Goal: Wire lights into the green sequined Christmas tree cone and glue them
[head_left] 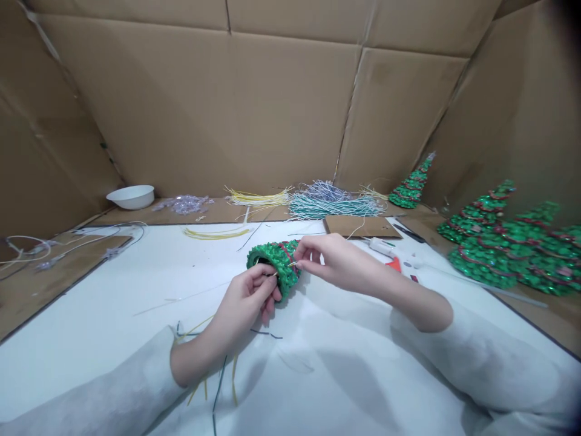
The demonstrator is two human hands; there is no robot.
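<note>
A small green beaded Christmas tree [287, 283] lies on its side on the white table, its hollow base turned toward my left hand [249, 290]. Thumb and fingers of that hand are closed at the base rim, some of them inside the opening. A short yellowish end shows near the thumb tip. My right hand [324, 257] pinches a thin yellow wire [293, 264] at the beaded side of the tree, beside a red garland. The far tip of the tree is hidden behind the right hand.
Finished beaded trees [481, 254] stand on the right. Bundles of green-and-white wires [336, 206] and yellow wires [258, 197] lie at the back, near a white bowl [131, 197] and clear beads [184, 204]. A glue gun [384, 249] rests right. Loose wire pieces [220, 387] lie in front.
</note>
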